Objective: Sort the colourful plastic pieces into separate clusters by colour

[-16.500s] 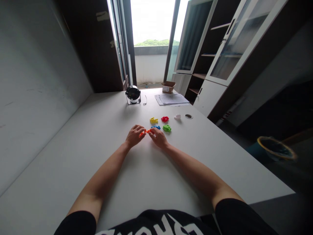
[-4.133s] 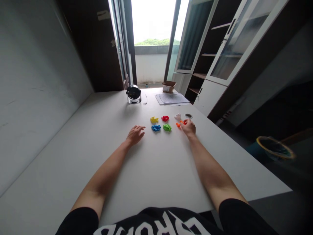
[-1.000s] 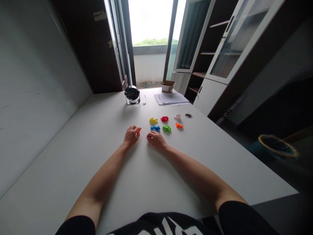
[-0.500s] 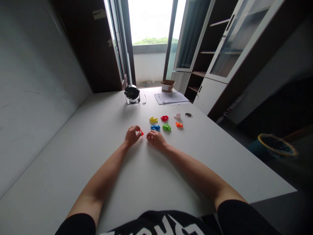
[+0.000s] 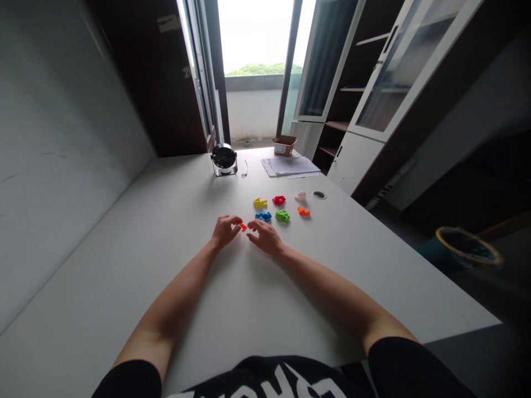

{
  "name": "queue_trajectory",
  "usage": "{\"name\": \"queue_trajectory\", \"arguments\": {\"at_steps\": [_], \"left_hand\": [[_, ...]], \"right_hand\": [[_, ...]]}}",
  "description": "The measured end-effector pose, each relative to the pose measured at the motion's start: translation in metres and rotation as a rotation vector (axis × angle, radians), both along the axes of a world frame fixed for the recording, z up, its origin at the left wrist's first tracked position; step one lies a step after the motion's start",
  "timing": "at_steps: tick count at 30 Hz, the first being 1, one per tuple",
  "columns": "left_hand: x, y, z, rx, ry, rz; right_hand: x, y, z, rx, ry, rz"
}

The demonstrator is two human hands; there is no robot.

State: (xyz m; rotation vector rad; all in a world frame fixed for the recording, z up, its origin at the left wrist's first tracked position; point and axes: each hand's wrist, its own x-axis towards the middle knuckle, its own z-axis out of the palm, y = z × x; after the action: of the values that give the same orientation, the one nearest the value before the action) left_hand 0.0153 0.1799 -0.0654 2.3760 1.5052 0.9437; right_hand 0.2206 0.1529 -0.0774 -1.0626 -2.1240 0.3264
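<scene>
Between the fingertips of my left hand (image 5: 226, 229) is a small orange-red piece (image 5: 243, 227), its exact kind too small to make out. Just to the right of it, my right hand (image 5: 265, 236) has thumb and fingers apart, with nothing visible in them. Beyond my right hand lie little piles of coloured pieces: blue (image 5: 263, 216), green (image 5: 282, 216), yellow (image 5: 260, 203), red (image 5: 279, 200), whitish (image 5: 301, 196) and orange (image 5: 304, 211). The blue pile is closest to my right fingers.
On the white table (image 5: 186, 188) stand a round black device on a metal bracket (image 5: 224, 159), papers (image 5: 290, 166) and an open cardboard box (image 5: 284, 146). A cable hole (image 5: 319, 195) sits near the right edge. A bin (image 5: 468, 246) is on the floor at right.
My left hand has shifted slightly right with the orange-red piece. My right hand's thumb and fingers have spread apart beside it.
</scene>
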Motion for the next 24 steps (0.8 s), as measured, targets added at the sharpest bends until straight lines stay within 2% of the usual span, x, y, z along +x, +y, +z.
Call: {"name": "queue_trajectory", "arguments": {"at_steps": [6,14,24], "left_hand": [[0.004,-0.0036,0.0038,0.022,0.014,-0.011],[0.0065,-0.0039,0.0005,-0.026,0.035,-0.116],[0.0068,-0.005,0.0019,0.002,0.001,-0.202]], "right_hand": [[0.0005,-0.0041,0.0063,0.079,-0.055,0.021],[-0.0003,-0.0044,0.0081,0.099,-0.084,0.012],[0.003,-0.001,0.0079,0.043,0.022,-0.084]]}}
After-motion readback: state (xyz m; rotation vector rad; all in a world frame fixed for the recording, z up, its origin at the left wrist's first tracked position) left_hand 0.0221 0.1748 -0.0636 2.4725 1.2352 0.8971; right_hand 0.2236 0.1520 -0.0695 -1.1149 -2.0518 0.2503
